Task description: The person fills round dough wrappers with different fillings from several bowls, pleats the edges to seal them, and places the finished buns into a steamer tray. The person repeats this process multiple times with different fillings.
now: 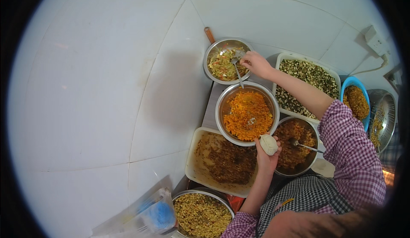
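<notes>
My left hand (268,157) holds a pale piece of dough (268,144), rounded like a bun, above the near rim of a metal bowl of orange chopped filling (247,116). Stretched out to the far side, my right hand (255,63) has its fingers pinched together over a metal bowl of shredded vegetables (223,65). What these fingers hold, if anything, is too small to make out. Beside them a metal spoon (237,72) rests in that bowl, its handle across the rim. A brown handle (209,35) sticks out past the bowl's far edge.
Right of centre stand a white tub of green-and-white filling (305,84), a blue basin (366,103), a metal colander (386,118) and a bowl of reddish filling with a spoon (294,146). Nearer are a tub of brown filling (200,152) and a yellowish filling bowl (203,212).
</notes>
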A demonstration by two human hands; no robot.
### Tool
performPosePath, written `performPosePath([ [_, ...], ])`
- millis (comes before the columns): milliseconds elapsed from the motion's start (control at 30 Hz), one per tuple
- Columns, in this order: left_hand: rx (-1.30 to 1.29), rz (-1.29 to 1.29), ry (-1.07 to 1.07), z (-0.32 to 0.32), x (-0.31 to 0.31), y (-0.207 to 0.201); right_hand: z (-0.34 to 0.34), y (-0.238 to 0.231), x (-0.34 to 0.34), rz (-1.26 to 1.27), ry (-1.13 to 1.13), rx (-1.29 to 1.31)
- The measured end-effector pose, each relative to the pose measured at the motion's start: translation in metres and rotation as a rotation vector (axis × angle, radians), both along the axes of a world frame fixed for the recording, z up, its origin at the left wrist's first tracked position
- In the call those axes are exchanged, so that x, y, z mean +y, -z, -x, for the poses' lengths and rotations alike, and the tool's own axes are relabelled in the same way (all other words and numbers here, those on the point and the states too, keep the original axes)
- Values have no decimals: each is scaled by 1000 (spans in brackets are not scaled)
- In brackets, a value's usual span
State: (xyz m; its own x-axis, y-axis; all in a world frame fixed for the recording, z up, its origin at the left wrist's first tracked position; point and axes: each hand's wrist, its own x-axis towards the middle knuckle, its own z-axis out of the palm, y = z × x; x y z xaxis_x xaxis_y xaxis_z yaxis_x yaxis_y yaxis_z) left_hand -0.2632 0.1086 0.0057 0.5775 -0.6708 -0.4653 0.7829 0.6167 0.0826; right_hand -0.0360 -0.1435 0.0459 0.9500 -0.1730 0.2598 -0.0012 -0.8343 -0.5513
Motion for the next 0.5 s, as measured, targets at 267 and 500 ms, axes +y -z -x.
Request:
performPosePath([
  [267, 34, -166, -43, -4, 5, -12, -69, 35, 23, 144, 114, 7],
  [500, 58, -253, -66, -5, 17, -4, -104, 50, 11, 171, 251, 51],
])
